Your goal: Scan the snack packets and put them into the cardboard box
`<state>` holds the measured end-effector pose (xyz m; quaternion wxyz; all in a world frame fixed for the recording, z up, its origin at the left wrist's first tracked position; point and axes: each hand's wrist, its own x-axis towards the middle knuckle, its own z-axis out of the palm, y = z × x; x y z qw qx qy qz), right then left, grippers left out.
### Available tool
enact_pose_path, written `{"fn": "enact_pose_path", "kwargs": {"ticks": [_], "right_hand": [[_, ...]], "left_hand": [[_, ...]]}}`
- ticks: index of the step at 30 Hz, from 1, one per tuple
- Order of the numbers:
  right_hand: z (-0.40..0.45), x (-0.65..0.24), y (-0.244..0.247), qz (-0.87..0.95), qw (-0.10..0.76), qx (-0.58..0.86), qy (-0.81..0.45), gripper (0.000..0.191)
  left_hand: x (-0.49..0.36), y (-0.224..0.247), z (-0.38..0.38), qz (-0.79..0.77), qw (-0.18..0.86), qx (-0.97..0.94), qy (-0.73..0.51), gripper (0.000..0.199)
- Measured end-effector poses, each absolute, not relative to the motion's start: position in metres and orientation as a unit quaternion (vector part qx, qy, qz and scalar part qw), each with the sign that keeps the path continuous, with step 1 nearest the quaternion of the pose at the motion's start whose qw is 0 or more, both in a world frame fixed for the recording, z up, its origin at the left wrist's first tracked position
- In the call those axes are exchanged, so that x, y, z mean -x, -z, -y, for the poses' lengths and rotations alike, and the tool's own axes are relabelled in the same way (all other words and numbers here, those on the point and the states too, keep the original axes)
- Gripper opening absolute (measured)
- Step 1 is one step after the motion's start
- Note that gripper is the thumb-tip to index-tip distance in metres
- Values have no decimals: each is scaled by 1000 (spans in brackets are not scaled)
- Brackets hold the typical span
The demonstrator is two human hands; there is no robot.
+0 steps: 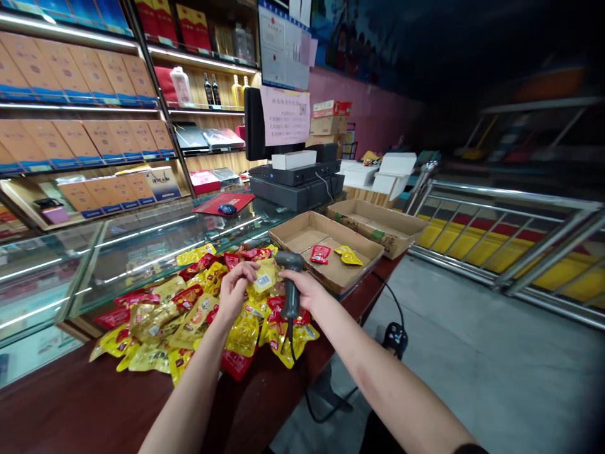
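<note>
My right hand (302, 289) grips a grey handheld barcode scanner (290, 280), whose black cable (293, 354) drops over the counter edge. My left hand (235, 290) pinches a yellow snack packet (265, 279) with a white barcode label, just left of the scanner head. Beneath both hands lies a heap of loose yellow and red snack packets (189, 321). A cardboard tray (321, 249) to the right holds a red packet (320, 254) and a yellow packet (348, 255).
A second cardboard tray (378, 227) sits behind the first. Farther back stand a black monitor (255, 123) and stacked electronics (297, 183). A glass display counter (142, 252) runs along the left, below boxed-goods shelves (80, 139). A metal railing (501, 246) stands right, beyond the floor.
</note>
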<state>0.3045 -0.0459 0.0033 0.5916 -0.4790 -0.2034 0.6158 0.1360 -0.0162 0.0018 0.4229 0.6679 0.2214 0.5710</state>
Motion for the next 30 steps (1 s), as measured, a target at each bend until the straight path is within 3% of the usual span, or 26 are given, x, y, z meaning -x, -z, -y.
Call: {"fn": "enact_pose_path", "kwargs": {"ticks": [4, 7, 9, 12, 17, 25, 30], "right_hand": [[41, -305, -2, 230, 637, 514, -526, 19], [40, -306, -2, 287, 654, 541, -443, 17], [39, -305, -3, 290, 674, 536, -418, 18], [38, -300, -3, 267, 699, 503, -433, 22], [42, -298, -3, 235, 707, 461, -481, 27], [39, -314, -10, 308, 678, 502, -441, 23], [35, -319, -15, 354, 655, 583, -325, 22]], "left_hand": [[-138, 4, 12, -284, 463, -620, -566, 11], [-142, 2, 12, -315, 547, -569, -528, 40], [-144, 3, 14, -328, 613, -549, -464, 48], [-151, 8, 16, -340, 665, -520, -415, 46], [-159, 15, 13, -337, 682, -416, -498, 38], [-146, 10, 7, -357, 689, -406, -483, 26], [-148, 7, 12, -349, 708, -439, -428, 31]]}}
